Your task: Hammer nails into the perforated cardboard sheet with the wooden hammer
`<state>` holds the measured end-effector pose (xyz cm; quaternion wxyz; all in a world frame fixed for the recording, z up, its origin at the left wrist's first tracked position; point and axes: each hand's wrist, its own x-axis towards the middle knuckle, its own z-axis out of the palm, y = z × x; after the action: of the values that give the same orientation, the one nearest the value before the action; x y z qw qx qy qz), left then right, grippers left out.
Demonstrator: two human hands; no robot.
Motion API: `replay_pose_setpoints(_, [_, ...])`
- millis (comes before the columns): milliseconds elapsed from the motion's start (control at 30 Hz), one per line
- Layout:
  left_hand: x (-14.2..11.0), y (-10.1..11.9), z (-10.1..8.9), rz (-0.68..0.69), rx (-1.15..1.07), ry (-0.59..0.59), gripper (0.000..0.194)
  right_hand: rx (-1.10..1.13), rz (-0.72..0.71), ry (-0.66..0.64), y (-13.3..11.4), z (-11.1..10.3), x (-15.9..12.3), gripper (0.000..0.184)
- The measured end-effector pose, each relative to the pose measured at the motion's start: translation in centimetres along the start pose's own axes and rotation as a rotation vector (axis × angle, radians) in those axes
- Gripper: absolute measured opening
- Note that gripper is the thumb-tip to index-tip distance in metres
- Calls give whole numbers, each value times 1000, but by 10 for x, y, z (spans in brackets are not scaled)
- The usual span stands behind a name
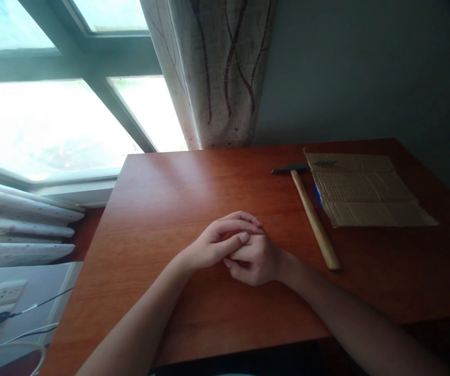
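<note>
My left hand (217,241) and my right hand (255,259) are clasped together above the front middle of the wooden table (146,209). The left fingers lie over the back of the right hand, and the left thumb crosses its knuckles. The right fingers curl in under the left palm, where the inside of the grip is hidden. No tool shows in either hand. Right of them lies a hammer (314,219), its dark head away from me and its pale wooden handle pointing toward me.
A flat piece of corrugated cardboard (366,190) lies at the right, with a small pile of thin metal pieces (325,162) on it. Something blue (318,195) peeks from beneath its left edge. Curtain (228,78), window, wall and sockets (7,293) with cables surround the table.
</note>
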<state>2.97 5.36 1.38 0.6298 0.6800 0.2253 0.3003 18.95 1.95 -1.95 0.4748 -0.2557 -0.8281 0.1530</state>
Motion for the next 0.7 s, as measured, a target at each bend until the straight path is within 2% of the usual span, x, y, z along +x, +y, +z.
replay_pose_setpoints(167, [1, -10, -3, -84, -16, 77, 25, 174, 152, -121, 4, -1, 1, 39])
replay_pose_setpoints(300, [1, -12, -6, -143, -54, 103, 25, 348, 276, -177, 6, -6, 3, 35])
replay_pose_setpoints(400, [1, -13, -8, -162, -102, 118, 28, 595, 379, -259, 6, -13, 7, 36])
replay_pose_setpoints(500, [1, -15, -8, -200, -136, 129, 22, 857, 468, -328, 5, -18, 10, 40])
replay_pose_setpoints(600, [0, -18, -8, -226, -162, 156, 17, 1011, 515, -343, 7, -21, 9, 40])
replay_pose_setpoints(700, [0, -21, -9, -242, -170, 144, 17, 1108, 536, -415, 10, -23, 7, 37])
